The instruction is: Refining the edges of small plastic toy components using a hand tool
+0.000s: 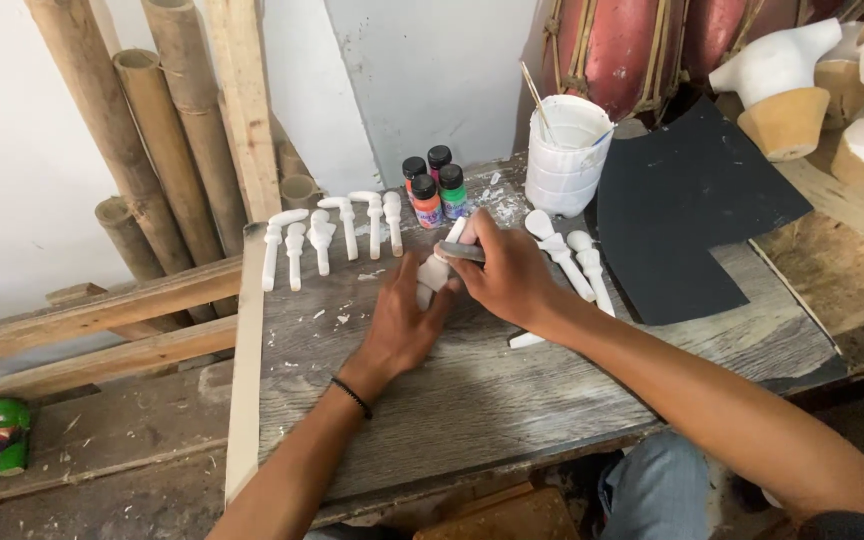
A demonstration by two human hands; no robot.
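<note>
My left hand (402, 320) grips a small white carved piece (439, 268) against the grey wooden board (472, 400). My right hand (507, 275) is closed on a grey strip, seemingly sandpaper (460, 251), pressed onto the top of that piece. A row of several similar white carved pieces (327, 238) lies on the board to the left of my hands. Two more white pieces (574, 262) lie just right of my right hand, and a short white stub (526, 340) rests under my right wrist.
Several small paint bottles (434, 188) stand behind my hands, next to a white plastic cup (566, 155) with a stick in it. A black sheet (687, 215) covers the board's right side. Bamboo poles (142, 140) lean at the left. White carved figures (782, 85) sit at the top right.
</note>
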